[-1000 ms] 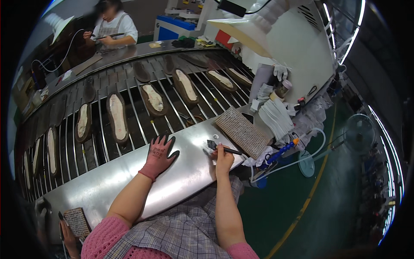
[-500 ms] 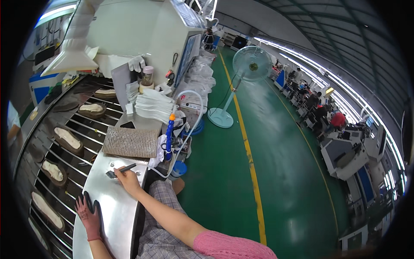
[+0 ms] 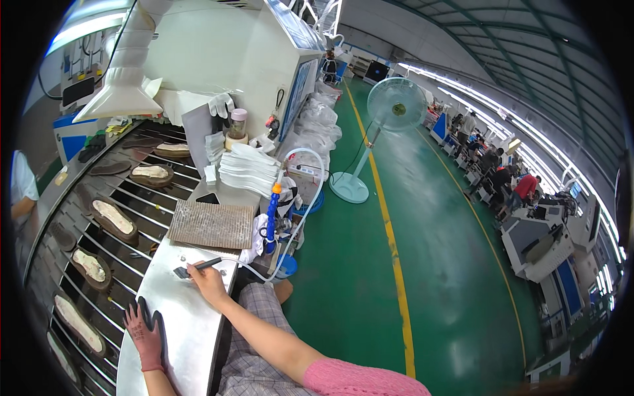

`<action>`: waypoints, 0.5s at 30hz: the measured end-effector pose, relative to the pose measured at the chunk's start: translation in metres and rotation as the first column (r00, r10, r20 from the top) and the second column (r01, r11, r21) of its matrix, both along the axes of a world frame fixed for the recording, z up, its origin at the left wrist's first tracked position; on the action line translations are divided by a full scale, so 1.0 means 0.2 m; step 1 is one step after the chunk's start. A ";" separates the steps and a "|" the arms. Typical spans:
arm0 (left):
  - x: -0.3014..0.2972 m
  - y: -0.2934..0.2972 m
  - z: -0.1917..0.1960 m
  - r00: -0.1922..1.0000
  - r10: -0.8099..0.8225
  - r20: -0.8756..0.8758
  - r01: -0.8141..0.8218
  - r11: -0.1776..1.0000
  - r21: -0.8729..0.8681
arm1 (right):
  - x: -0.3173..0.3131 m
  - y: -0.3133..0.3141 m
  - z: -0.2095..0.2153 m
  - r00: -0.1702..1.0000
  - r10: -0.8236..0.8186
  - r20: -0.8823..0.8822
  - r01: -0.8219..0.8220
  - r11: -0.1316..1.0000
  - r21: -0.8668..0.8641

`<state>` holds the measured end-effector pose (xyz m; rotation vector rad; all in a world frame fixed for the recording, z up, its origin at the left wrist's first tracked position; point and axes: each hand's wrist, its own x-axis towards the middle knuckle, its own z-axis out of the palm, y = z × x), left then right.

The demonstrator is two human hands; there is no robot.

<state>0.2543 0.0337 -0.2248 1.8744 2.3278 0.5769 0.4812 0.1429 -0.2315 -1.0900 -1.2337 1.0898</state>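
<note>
My bare right hand [image 3: 209, 284] grips a dark-handled brush [image 3: 198, 267]. Its wide flat head points left, just over the shiny metal table [image 3: 191, 330], and I cannot tell whether it touches. A thin pale hose runs from the handle's other end. My left hand [image 3: 143, 332], in a pink glove with dark fingertips, rests on the table's left edge with its fingers stretched out, holding nothing. Beside it, brown shoe pieces with cream middles, such as this shoe piece [image 3: 79, 323], lie along the conveyor of metal rods [image 3: 142, 261].
A ribbed brown board [image 3: 210, 225] lies at the table's far end, before a stack of white cloths [image 3: 247, 168]. A blue jointed hose [image 3: 271, 218] stands to its right. Beyond are a large pale machine [image 3: 205, 59] and a standing fan [image 3: 396, 109]. Another person's arm [image 3: 23, 206] shows far left.
The whole view has shifted slightly, so things sit a little lower and further right. Both hands keep nearly the same places on the table, and the brush stays in my right hand.
</note>
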 end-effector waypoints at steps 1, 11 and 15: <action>0.00 0.00 0.00 1.000 0.007 0.001 -0.007 1.000 -0.005 | 0.00 0.00 0.00 1.000 0.010 0.012 -0.010 1.000 -0.009; -0.01 0.02 -0.04 1.000 0.002 -0.019 -0.002 1.000 0.014 | 0.00 0.00 0.03 0.995 -0.031 0.094 0.032 0.999 -0.003; 0.03 0.01 0.02 1.000 0.002 -0.013 -0.002 1.000 0.008 | 0.00 0.01 0.02 0.998 -0.026 0.053 0.027 1.000 -0.006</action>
